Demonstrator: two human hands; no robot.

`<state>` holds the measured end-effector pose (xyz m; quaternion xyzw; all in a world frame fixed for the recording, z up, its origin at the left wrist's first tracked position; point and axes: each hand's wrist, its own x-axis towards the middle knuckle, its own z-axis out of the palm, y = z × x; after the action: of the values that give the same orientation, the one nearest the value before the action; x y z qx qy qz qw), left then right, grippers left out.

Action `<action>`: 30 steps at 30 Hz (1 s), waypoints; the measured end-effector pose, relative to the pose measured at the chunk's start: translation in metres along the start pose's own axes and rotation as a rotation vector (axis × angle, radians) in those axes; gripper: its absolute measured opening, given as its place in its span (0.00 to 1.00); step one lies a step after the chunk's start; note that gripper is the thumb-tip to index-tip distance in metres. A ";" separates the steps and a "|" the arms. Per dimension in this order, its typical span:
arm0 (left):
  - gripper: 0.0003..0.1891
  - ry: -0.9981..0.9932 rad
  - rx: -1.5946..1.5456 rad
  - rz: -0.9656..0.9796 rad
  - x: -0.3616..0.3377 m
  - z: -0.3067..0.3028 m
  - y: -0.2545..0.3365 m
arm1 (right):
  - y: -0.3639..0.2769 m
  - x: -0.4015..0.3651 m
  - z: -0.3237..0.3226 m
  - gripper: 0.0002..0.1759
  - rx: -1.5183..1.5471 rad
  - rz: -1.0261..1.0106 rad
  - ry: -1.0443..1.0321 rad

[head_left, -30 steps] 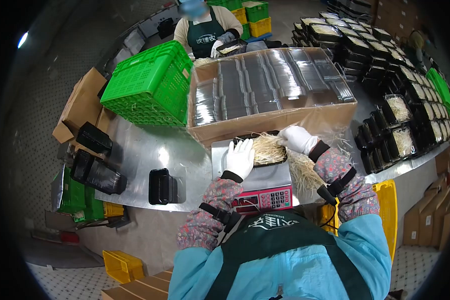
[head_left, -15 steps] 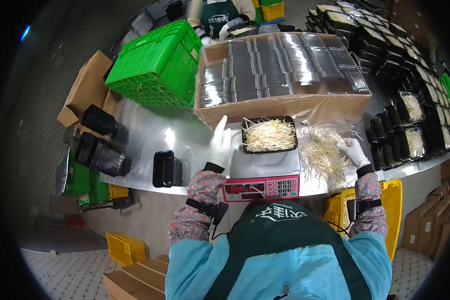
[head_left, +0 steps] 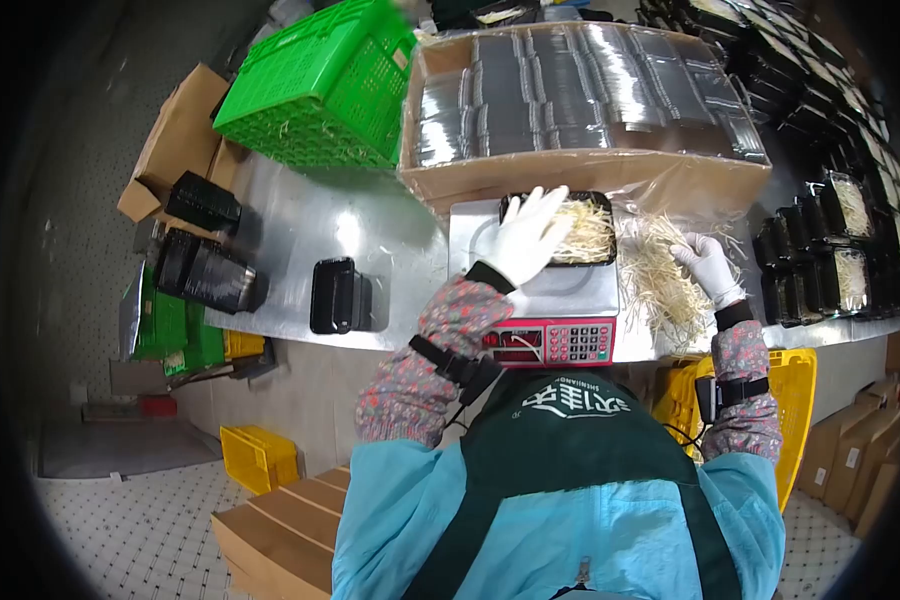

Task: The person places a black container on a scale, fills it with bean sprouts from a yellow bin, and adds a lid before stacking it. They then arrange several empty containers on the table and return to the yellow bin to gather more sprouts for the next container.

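A black tray of bean sprouts (head_left: 585, 232) rests on the metal plate of a red scale (head_left: 555, 342). My left hand (head_left: 530, 238), in a white glove, lies over the tray's left part with its fingers stretched out; whether it touches the sprouts I cannot tell. To the right of the scale is a loose pile of sprouts (head_left: 660, 285). At the pile's upper right edge my gloved right hand (head_left: 708, 268) has its fingers bent together at the sprouts; what they hold, if anything, is too small to make out.
Behind the scale stands a carton of clear lids (head_left: 580, 165), with a green crate (head_left: 315, 95) to its left. An empty black tray (head_left: 337, 295) sits left of the scale. Filled trays (head_left: 850, 280) are stacked at right. A yellow crate (head_left: 795, 400) stands below the table's right edge.
My left hand has moved right, from beside the tray to over it. My right hand remains at the pile. The whole view has shifted, and the co-worker's torso has left the top of the frame.
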<state>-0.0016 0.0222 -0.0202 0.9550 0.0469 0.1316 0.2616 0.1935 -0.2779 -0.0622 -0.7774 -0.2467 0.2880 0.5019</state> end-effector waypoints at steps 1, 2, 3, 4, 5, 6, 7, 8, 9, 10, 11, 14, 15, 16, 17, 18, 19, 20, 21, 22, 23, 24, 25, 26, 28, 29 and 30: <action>0.27 0.043 -0.089 -0.011 -0.002 -0.001 -0.016 | 0.003 -0.001 -0.002 0.13 0.010 -0.035 0.034; 0.27 0.143 -0.276 -0.029 -0.005 -0.015 -0.018 | 0.006 -0.002 -0.004 0.13 0.015 -0.028 0.069; 0.26 0.238 -0.463 -0.051 -0.013 -0.030 -0.020 | 0.009 -0.004 -0.006 0.14 0.021 -0.022 0.102; 0.25 0.328 -0.510 -0.084 -0.021 -0.037 -0.033 | 0.016 -0.004 -0.007 0.13 0.010 -0.021 0.123; 0.23 0.417 -0.555 -0.121 -0.033 -0.038 -0.050 | 0.033 0.001 -0.011 0.17 -0.040 -0.012 0.119; 0.24 0.392 -0.467 -0.190 -0.047 -0.040 -0.062 | 0.043 0.002 -0.014 0.22 -0.228 -0.077 0.124; 0.25 0.364 -0.381 -0.263 -0.063 -0.036 -0.075 | 0.049 0.000 -0.015 0.27 -0.418 -0.135 0.126; 0.26 0.317 -0.168 -0.204 -0.076 -0.022 -0.094 | 0.046 -0.003 -0.016 0.30 -0.537 -0.110 0.124; 0.27 0.255 0.009 -0.165 -0.089 -0.010 -0.107 | 0.030 -0.007 -0.015 0.33 -0.656 -0.089 0.122; 0.26 0.188 0.074 -0.146 -0.094 -0.009 -0.100 | 0.019 -0.007 -0.012 0.36 -0.775 -0.068 0.119; 0.26 0.120 0.139 -0.128 -0.097 -0.005 -0.091 | 0.015 -0.003 -0.008 0.37 -0.722 -0.121 0.107; 0.12 0.170 0.160 -0.203 -0.100 0.012 -0.107 | 0.002 0.014 0.005 0.35 -0.657 -0.274 0.126; 0.09 0.193 0.154 -0.211 -0.099 0.012 -0.111 | -0.007 0.015 0.009 0.34 -0.619 -0.286 0.111; 0.03 0.240 0.143 -0.175 -0.097 0.009 -0.108 | -0.017 0.016 0.012 0.34 -0.583 -0.301 0.094; 0.03 0.284 0.065 -0.199 -0.099 0.007 -0.118 | -0.024 0.018 0.013 0.33 -0.545 -0.317 0.079; 0.03 0.323 -0.013 -0.222 -0.104 0.004 -0.135 | -0.027 0.020 0.013 0.31 -0.482 -0.319 0.098; 0.03 0.357 -0.092 -0.244 -0.103 -0.001 -0.136 | -0.028 0.020 0.012 0.29 -0.419 -0.319 0.118; 0.01 0.537 -0.271 -0.337 -0.102 -0.001 -0.134 | -0.029 0.021 0.011 0.27 -0.355 -0.317 0.140; 0.03 0.623 -0.029 -0.245 -0.103 -0.001 -0.141 | -0.030 0.019 0.011 0.25 -0.294 -0.311 0.161; 0.03 0.670 -0.151 -0.259 -0.091 -0.009 -0.119 | -0.035 0.018 0.012 0.24 -0.247 -0.283 0.191; 0.03 0.717 -0.273 -0.276 -0.076 -0.021 -0.087 | -0.044 0.019 0.019 0.23 -0.201 -0.258 0.218; 0.04 0.689 -0.413 -0.221 -0.063 -0.016 -0.068 | -0.055 0.021 0.028 0.22 -0.154 -0.237 0.243; 0.05 0.661 -0.550 -0.165 -0.049 -0.009 -0.048 | -0.065 0.023 0.040 0.19 -0.190 -0.393 0.280; 0.08 0.585 -0.650 -0.207 -0.037 -0.011 -0.016 | -0.078 0.026 0.056 0.17 -0.224 -0.550 0.317; 0.09 0.500 -0.460 -0.096 -0.017 -0.009 0.001 | -0.113 0.018 0.093 0.13 -0.324 -0.758 0.341; 0.09 0.499 -0.390 -0.062 -0.010 -0.004 0.003 | -0.120 0.015 0.110 0.15 -0.479 -0.777 0.330; 0.10 0.518 -0.380 -0.057 -0.005 0.001 -0.001 | -0.124 0.012 0.126 0.19 -0.557 -0.795 0.272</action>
<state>-0.0062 0.0221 -0.0231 0.8221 0.1132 0.3696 0.4180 0.1025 -0.1429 0.0082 -0.7582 -0.5236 -0.1063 0.3738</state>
